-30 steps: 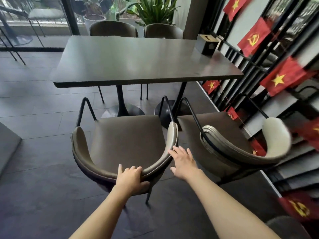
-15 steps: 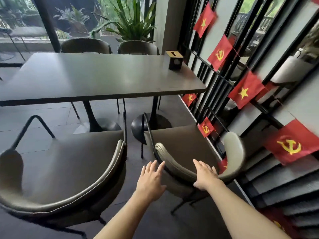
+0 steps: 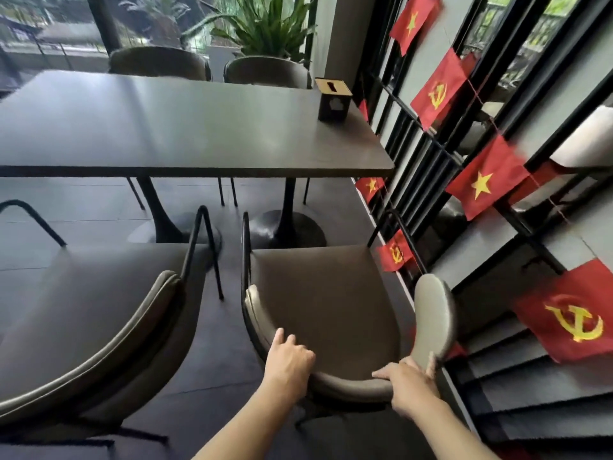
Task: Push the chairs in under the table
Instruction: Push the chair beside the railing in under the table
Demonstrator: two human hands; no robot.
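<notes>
A dark rectangular table (image 3: 185, 134) stands ahead on two pedestal bases. Two grey-brown padded chairs with curved backrests stand pulled out on the near side. The right chair (image 3: 318, 303) is directly in front of me, facing the table, its seat short of the tabletop edge. My left hand (image 3: 288, 360) grips the left part of its curved backrest. My right hand (image 3: 409, 381) grips the right part of the same backrest. The left chair (image 3: 83, 313) stands free at the lower left, untouched.
Two more chairs (image 3: 265, 71) sit tucked in on the table's far side. A small dark box (image 3: 333, 99) stands on the table's right end. A black metal railing (image 3: 428, 154) strung with red flags runs close along the right. Potted plants stand behind.
My hands left the left chair's backrest, moved right and took hold of the right chair's backrest. The right chair now faces the table more squarely.
</notes>
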